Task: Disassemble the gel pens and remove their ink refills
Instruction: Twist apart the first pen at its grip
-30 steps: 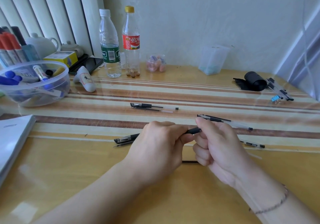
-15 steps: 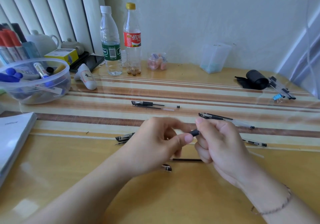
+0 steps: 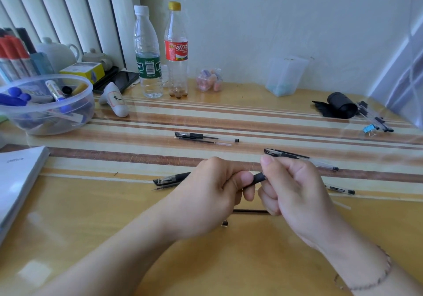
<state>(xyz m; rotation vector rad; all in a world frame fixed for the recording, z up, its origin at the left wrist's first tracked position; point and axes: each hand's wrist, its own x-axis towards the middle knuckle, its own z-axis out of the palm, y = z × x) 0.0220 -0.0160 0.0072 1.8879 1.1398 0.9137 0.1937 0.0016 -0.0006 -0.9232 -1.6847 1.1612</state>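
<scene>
Head view, looking down: the left hand [image 3: 206,195] and the right hand [image 3: 288,185] meet over the tabletop [image 3: 263,261], both curled tight round one black gel pen [image 3: 258,178]. Only its dark rubber section shows between the left thumb and the right fingers; whether the barrel has come loose yet, I cannot tell.

Progress looks to be roughly midway. Farther back lies one pen barrel with its refill [image 3: 206,141] drawn out and resting just beside it, so that one seems finished. To the left of the hands a capped black pen part [image 3: 170,178] lies with a thin pointed refill next to it, partly hidden by the left hand. Below the hands a dark thin rod [image 3: 250,211] and a small dark piece [image 3: 225,223] rest on the wood, probably loose parts. Another clear pen [image 3: 299,158] behind the right hand and a short one [image 3: 340,190] to the right appear whole, so they are likely still to do.

The wood is glossy yellow with a striped mat under a clear cover. A plastic bowl of markers [image 3: 45,110], two bottles, a teapot and a white paper stack stand along the edges, against a pale wall.
</scene>
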